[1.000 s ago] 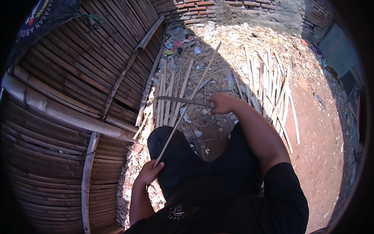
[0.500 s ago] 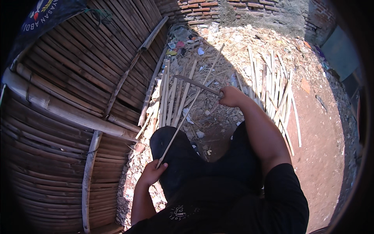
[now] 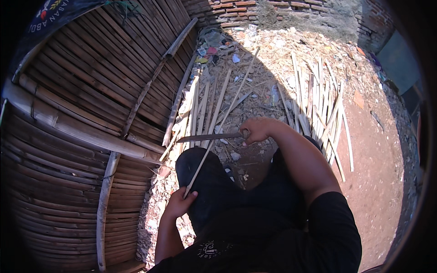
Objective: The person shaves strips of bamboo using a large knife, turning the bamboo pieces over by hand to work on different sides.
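Observation:
My left hand is closed round the near end of a long, thin bamboo strip, beside my left thigh. The strip slants across that knee, away from me and to the right. In my right hand is the handle of a machete with a long, dark blade. Its blade points left and crosses the strip just beyond my left knee. Whether blade and strip touch, I cannot tell.
Several bamboo strips lie ahead on the left, along a bamboo slat wall. A larger heap of strips is on the right. Shavings and litter cover the ground toward a brick wall.
My right hand has brought the machete nearer to me and a little left along the strip, and the blade has turned nearly level. My left hand keeps its hold in about the same place.

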`<state>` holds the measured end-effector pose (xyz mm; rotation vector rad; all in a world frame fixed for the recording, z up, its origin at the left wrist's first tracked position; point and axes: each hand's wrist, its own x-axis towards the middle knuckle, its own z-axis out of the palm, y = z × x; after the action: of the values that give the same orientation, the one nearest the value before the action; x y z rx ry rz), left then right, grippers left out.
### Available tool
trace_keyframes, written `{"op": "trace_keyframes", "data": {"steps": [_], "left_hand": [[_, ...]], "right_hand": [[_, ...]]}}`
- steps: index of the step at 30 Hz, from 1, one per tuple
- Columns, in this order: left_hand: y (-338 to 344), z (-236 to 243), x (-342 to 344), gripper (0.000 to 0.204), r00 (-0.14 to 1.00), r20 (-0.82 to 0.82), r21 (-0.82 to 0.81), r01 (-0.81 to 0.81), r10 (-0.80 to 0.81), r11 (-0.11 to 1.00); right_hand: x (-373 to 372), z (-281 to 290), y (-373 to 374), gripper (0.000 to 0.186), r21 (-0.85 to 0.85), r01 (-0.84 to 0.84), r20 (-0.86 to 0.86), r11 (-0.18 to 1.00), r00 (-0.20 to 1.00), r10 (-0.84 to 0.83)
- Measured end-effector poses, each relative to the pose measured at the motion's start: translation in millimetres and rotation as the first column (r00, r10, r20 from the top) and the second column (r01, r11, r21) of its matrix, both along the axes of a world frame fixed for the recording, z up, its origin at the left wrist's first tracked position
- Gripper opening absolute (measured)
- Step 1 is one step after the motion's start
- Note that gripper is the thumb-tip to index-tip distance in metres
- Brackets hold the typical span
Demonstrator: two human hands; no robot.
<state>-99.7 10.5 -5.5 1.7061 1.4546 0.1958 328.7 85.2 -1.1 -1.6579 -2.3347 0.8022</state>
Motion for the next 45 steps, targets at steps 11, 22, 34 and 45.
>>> {"op": "trace_keyframes", "data": {"steps": [11, 22, 34, 45], "left_hand": [[6.0, 3.4, 0.7, 0.041, 0.998, -0.017, 0.003, 0.054, -0.054, 0.999], [1.6, 5.2, 2.1, 0.038, 1.0, -0.003, 0.0, 0.029, -0.029, 1.0], [6.5, 14.7, 4.2, 0.036, 0.997, 0.077, -0.137, 0.003, 0.008, 0.991], [6.9, 13.7, 6.8, 0.039, 0.998, 0.038, -0.063, 0.048, -0.046, 0.997]], "right_hand": [[-3.0, 10.2, -7.7, 0.058, -0.097, 0.05, 0.042, 0.994, 0.998, -0.046], [34.8, 17.0, -3.2, 0.058, 0.009, 0.295, 0.037, 0.955, 0.955, -0.296], [-43.3, 19.3, -14.0, 0.055, -0.108, -0.143, 0.157, 0.984, 0.975, 0.159], [58.2, 8.3, 3.7, 0.064, 0.013, 0.436, 0.009, 0.9, 0.9, -0.436]]}}
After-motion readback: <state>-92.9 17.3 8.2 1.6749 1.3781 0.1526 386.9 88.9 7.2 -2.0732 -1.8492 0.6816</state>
